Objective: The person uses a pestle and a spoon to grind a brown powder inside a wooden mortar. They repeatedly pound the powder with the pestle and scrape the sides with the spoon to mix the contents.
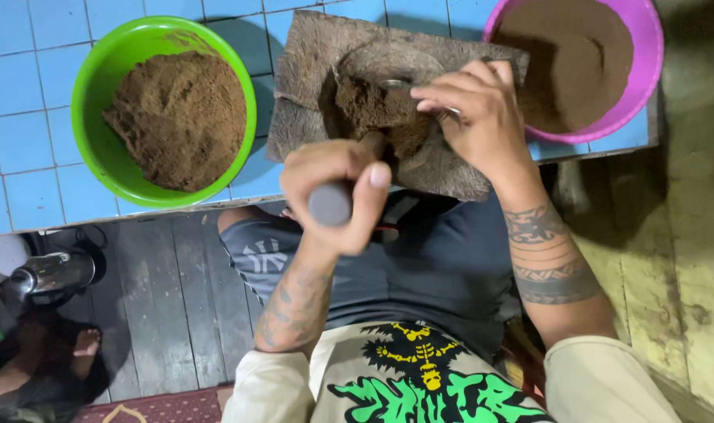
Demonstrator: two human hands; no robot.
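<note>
My left hand [335, 184] is clenched around a dark pestle handle [331, 203] that points into a stone mortar slab [310, 55] on the blue tiled counter [28, 94]. A mound of brown powder [372, 106] lies in the slab's hollow. My right hand [474, 110] rests over the hollow and holds a metal spoon [394, 84] whose bowl touches the powder.
A green bowl [86, 117] of coarse brown powder stands at the left. A pink bowl [647, 63] of finer brown powder stands at the right counter edge. Below are a wooden floor [161, 298], a metal object [51, 274] and another person's foot [86, 345].
</note>
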